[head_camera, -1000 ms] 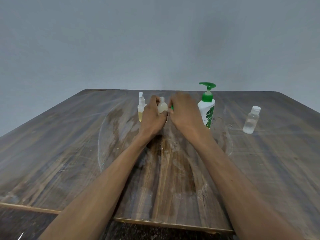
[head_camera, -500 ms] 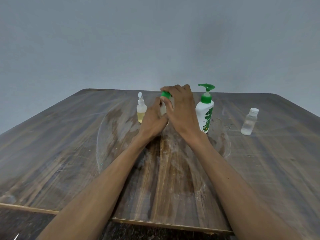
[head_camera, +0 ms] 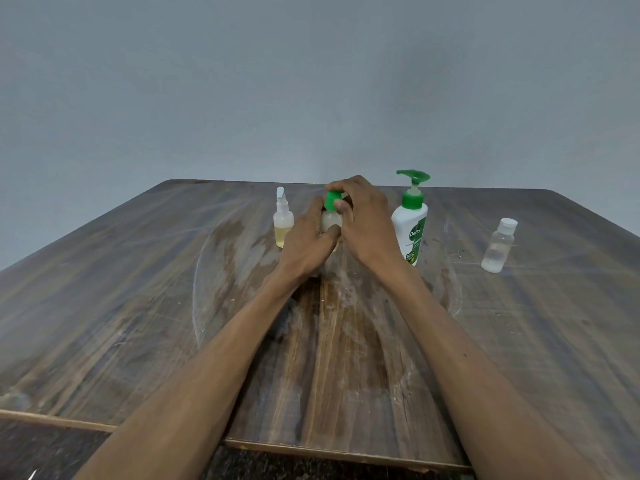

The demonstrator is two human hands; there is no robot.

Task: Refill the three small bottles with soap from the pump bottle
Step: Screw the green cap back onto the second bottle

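Wooden table (head_camera: 138, 306): three small bottles (head_camera: 283, 223) (head_camera: 331, 220) (head_camera: 498, 245), one pump bottle (head_camera: 410, 223).

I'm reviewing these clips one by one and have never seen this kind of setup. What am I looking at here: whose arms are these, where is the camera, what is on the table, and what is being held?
There is no machine here. A person wears a wide-angle camera on the head, so you look forward and down along their two bare arms. The worn wooden table carries four bottles. At the far middle the left hand holds a small pale bottle upright, while the right hand has its grip on the green cap at the bottle's top. To the left stands a small spray bottle with yellowish liquid. To the right stands the white pump bottle with a green pump, and farther right a small clear bottle with a white cap.
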